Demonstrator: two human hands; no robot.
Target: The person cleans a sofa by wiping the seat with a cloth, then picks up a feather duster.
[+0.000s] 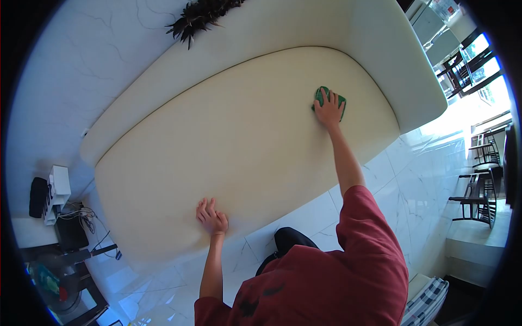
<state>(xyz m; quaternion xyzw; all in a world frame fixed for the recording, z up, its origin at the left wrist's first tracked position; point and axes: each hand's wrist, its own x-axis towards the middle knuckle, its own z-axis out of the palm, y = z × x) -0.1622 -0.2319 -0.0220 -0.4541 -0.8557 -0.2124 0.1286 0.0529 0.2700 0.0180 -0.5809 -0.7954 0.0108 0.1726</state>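
Note:
A cream sofa seat (234, 130) fills the middle of the head view, its long backrest (261, 32) curving behind it. My right hand (329, 111) is stretched out to the seat's far right part. Beneath its spread fingers is a folded green cloth (342, 101), pressed against the upholstery; the palm hides part of it. Close to the seat's front edge, my left hand (212, 217) rests on the surface with fingers apart and holds nothing.
Black feathers (198, 19) hang over the backrest. A white box (58, 185) and tangled cables (81, 214) are at the left. White tiles (391, 174) surround the sofa's front, and dark chairs (478, 195) stand at the right. A checked cloth (427, 301) lies at the lower right.

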